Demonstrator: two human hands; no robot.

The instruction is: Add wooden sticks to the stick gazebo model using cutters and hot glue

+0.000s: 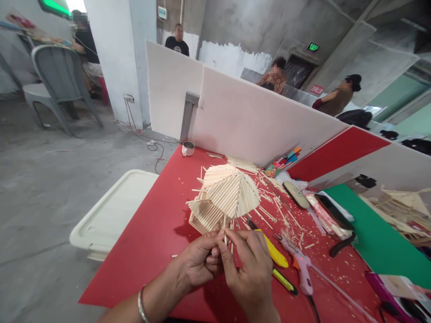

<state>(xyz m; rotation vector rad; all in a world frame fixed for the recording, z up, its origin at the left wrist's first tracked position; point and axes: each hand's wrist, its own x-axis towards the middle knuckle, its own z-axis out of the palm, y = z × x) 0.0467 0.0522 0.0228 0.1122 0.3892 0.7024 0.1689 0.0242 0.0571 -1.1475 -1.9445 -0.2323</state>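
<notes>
A small house-like model of thin wooden sticks (232,193) stands on the red tabletop (141,251), its peaked stick roof facing me. Just in front of it, my left hand (204,258) and my right hand (249,264) meet at the fingertips. Between them they pinch a short wooden stick (225,237), held roughly upright near the model's edge. A silver bracelet circles my left wrist. Close to my right hand lie a yellow-handled tool (274,251), a yellow utility knife (284,281) and a pink glue gun (303,271).
Loose sticks (242,164) and wood scraps cover the table's far and right parts. A tape roll (187,148), markers (286,159), an eyeglass case (295,194) and a phone (333,211) lie around. White panels (256,112) border the back. Several people are beyond.
</notes>
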